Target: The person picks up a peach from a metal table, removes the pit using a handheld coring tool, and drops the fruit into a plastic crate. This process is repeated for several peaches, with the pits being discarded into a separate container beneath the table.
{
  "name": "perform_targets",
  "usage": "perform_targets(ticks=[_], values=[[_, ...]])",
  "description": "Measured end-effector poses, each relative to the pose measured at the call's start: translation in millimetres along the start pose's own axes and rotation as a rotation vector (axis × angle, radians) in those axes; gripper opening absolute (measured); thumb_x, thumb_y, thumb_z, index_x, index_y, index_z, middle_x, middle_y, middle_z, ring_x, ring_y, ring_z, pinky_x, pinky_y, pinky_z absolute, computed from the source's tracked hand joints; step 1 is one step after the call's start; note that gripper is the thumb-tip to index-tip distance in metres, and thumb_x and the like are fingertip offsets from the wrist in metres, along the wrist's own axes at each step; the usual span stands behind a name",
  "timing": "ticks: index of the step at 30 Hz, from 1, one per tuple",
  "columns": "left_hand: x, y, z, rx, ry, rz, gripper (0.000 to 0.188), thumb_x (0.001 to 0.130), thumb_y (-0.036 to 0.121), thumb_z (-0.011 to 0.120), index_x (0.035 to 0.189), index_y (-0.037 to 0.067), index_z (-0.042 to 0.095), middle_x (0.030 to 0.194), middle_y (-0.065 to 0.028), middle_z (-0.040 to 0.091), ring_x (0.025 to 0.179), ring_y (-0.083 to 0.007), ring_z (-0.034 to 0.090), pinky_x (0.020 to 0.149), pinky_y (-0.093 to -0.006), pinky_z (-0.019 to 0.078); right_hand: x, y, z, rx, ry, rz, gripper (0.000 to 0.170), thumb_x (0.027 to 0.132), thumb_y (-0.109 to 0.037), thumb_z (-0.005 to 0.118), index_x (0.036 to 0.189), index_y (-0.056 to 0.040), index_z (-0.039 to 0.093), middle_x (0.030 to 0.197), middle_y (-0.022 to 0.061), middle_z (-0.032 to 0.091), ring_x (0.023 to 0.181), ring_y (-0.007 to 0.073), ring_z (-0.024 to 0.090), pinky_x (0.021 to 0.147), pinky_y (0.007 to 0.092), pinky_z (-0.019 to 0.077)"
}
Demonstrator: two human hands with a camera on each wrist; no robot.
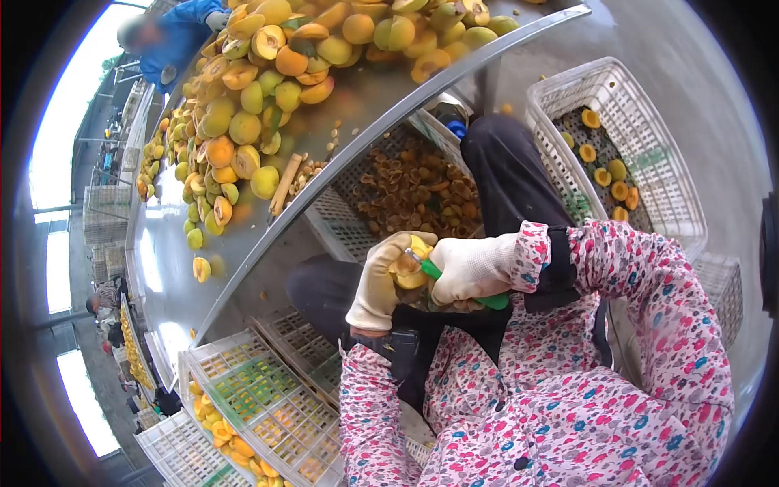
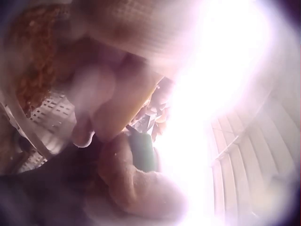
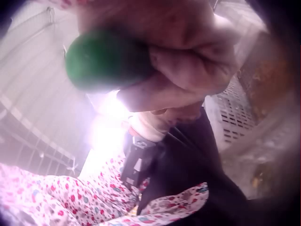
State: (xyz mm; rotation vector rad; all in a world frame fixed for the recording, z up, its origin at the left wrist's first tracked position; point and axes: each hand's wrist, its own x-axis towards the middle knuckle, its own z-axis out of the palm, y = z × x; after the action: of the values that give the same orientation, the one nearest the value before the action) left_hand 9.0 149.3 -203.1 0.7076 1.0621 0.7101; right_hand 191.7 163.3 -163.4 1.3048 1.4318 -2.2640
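One fruit (image 1: 412, 281) is gripped by the left hand (image 1: 378, 278), just left of the right hand (image 1: 477, 266), where a green tool (image 1: 431, 269) is clasped.

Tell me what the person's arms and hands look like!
The left hand and right hand wear pale, whitish gloves. The sleeves are pale too, covered in little pink, red, teal and grey flowery shapes. Black gear is strapped round each wrist.

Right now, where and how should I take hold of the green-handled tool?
Probably by the rounded rear end of its green handle, coming from the head view's bottom edge. That end juts free of the right-hand grip, while the metal tip is at the fruit in the left-hand grip, so avoid that.
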Motion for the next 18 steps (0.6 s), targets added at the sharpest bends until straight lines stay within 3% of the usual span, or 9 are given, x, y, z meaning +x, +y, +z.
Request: perform_targets(ticks=[3, 5, 8, 11, 13, 14, 15, 16, 18], values=[[5.4, -5.7, -4.7, 0.054, -0.002, 0.084, 0.039, 0.083, 0.023, 0.05, 0.104, -0.006, 0.064, 0.098, -0.0114, 0.066, 0.086, -0.0165, 0.061, 0.079, -0.0281, 0.0489, 11.1, 10.9, -10.4, 0.129, -0.241, -0.138, 0.016, 0.08, -0.013, 0.061, 0.084, 0.0019, 0.063, 0.067, 0.0067, 0.06, 0.055, 0.0156, 0.059, 0.05, 0.0275, 0.0475], [16.6, -23.8, -6.9, -0.002, 0.134, 0.29, 0.034, 0.087, 0.018, 0.047, 0.105, -0.006, 0.063, 0.095, -0.012, 0.066, 0.085, -0.0185, 0.062, 0.076, -0.0293, 0.0507, 16.3, 18.0, -1.4, 0.285, -0.203, -0.275, 0.011, 0.08, -0.012, 0.062, 0.078, -0.0012, 0.061, 0.062, 0.0042, 0.057, 0.051, 0.0126, 0.057, 0.044, 0.0258, 0.045], [20.4, -15.3, 11.5, -0.154, 0.229, 0.312, 0.038, 0.094, 0.024, 0.046, 0.113, -0.007, 0.056, 0.091, -0.0126, 0.063, 0.082, -0.018, 0.061, 0.075, -0.0301, 0.0508, 23.3, 8.5, 7.4, 0.803, -0.211, -0.237, 0.007, 0.081, -0.011, 0.063, 0.078, -0.0063, 0.058, 0.062, 0.0006, 0.054, 0.049, 0.0072, 0.053, 0.04, 0.0191, 0.0403], [31.8, -14.6, 13.7, -0.125, 0.372, 0.463, 0.037, 0.097, 0.027, 0.046, 0.112, -0.005, 0.056, 0.093, -0.0127, 0.063, 0.08, -0.0191, 0.061, 0.074, -0.0319, 0.0521, 28.0, 4.4, 4.9, 0.817, -0.18, -0.29, 0.007, 0.082, -0.011, 0.062, 0.082, -0.0054, 0.058, 0.063, 0.0006, 0.055, 0.048, 0.0075, 0.052, 0.039, 0.0193, 0.04], [36.0, -20.8, 9.7, -0.061, 0.507, 0.601, 0.033, 0.096, 0.023, 0.048, 0.112, -0.005, 0.056, 0.099, -0.0153, 0.063, 0.085, -0.0233, 0.065, 0.077, -0.0338, 0.0538, 34.5, 2.9, 1.5, 0.882, -0.134, -0.291, 0.009, 0.082, -0.013, 0.062, 0.083, -0.0052, 0.058, 0.063, 0.0017, 0.055, 0.05, 0.0103, 0.053, 0.042, 0.0223, 0.0415], [45.8, -34.8, -9.2, 0.339, 0.653, 0.783, 0.036, 0.098, 0.027, 0.047, 0.115, -0.004, 0.054, 0.102, -0.0149, 0.063, 0.085, -0.0222, 0.065, 0.079, -0.0331, 0.0539, 42.0, 7.7, -0.6, 0.968, -0.045, -0.411, 0.011, 0.082, -0.014, 0.062, 0.084, -0.0046, 0.058, 0.064, 0.0025, 0.055, 0.052, 0.0115, 0.054, 0.045, 0.0235, 0.0421], [42.6, -23.8, -3.6, -0.289, 0.49, 0.58, 0.042, 0.098, 0.036, 0.044, 0.12, 0.001, 0.052, 0.105, -0.0127, 0.063, 0.081, -0.0189, 0.064, 0.067, -0.0286, 0.0535, 45.5, 10.0, -4.4, 1.048, 0.042, -0.536, 0.013, 0.081, -0.016, 0.062, 0.085, -0.004, 0.059, 0.064, 0.0034, 0.055, 0.053, 0.0127, 0.055, 0.047, 0.0246, 0.0427], [34.3, -8.6, 1.5, -0.379, 0.432, 0.496, 0.044, 0.097, 0.04, 0.042, 0.119, 0.003, 0.052, 0.103, -0.013, 0.063, 0.083, -0.0199, 0.062, 0.07, -0.0304, 0.0526, 43.6, 13.6, -11.0, 0.805, 0.147, -0.602, 0.016, 0.081, -0.017, 0.063, 0.088, -0.0025, 0.06, 0.066, 0.0046, 0.056, 0.056, 0.0141, 0.055, 0.05, 0.0258, 0.0426], [18.6, 4.6, -2.0, -0.459, 0.38, 0.42, 0.047, 0.097, 0.044, 0.04, 0.119, 0.004, 0.051, 0.1, -0.0133, 0.063, 0.086, -0.021, 0.061, 0.072, -0.0322, 0.0517, 57.6, 30.5, -7.7, 0.788, 0.26, -0.382, 0.017, 0.08, -0.017, 0.063, 0.086, -0.0016, 0.061, 0.067, 0.005, 0.057, 0.055, 0.0147, 0.055, 0.049, 0.0274, 0.0431]])
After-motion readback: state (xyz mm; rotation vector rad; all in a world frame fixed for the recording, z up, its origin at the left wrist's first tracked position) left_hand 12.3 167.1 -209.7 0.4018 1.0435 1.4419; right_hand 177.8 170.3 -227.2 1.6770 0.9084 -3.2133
